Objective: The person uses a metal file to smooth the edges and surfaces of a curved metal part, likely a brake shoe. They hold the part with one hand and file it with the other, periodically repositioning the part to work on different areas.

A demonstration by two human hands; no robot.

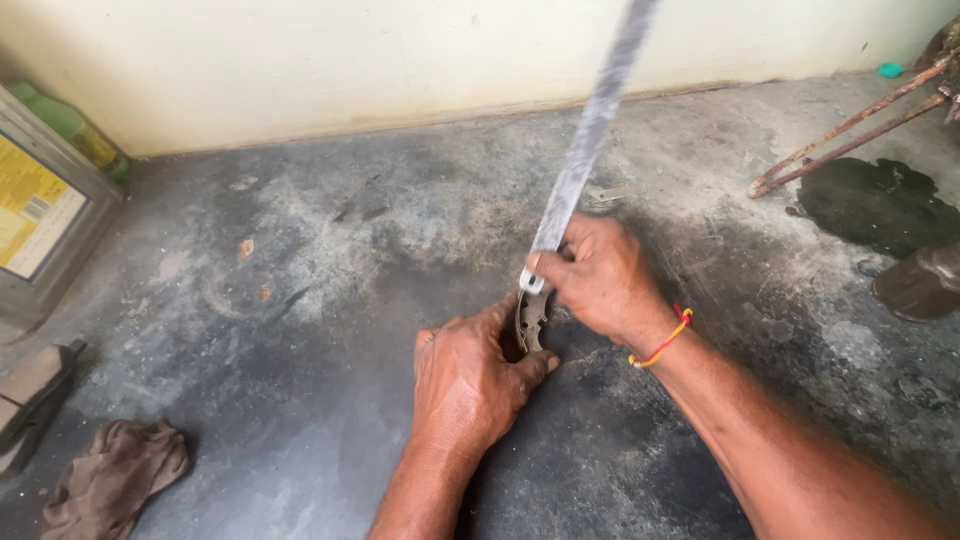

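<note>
My left hand point(465, 385) presses down on a small curved, rusty metal part point(530, 318) that rests on the dark concrete floor point(300, 330). My right hand point(600, 275) grips the lower end of a long flat metal strip point(590, 130), which rises steeply toward the top of the head view and looks blurred. The strip's lower tip meets the curved part between my two hands. A red and yellow thread band point(665, 340) circles my right wrist.
A square metal tin with a yellow label point(45, 215) stands at the left by the wall. A brown rag point(115, 480) and a sandal point(30, 400) lie at lower left. Rusty rods point(850, 135), a dark wet patch point(880, 200) and a brown object point(920, 283) are at right.
</note>
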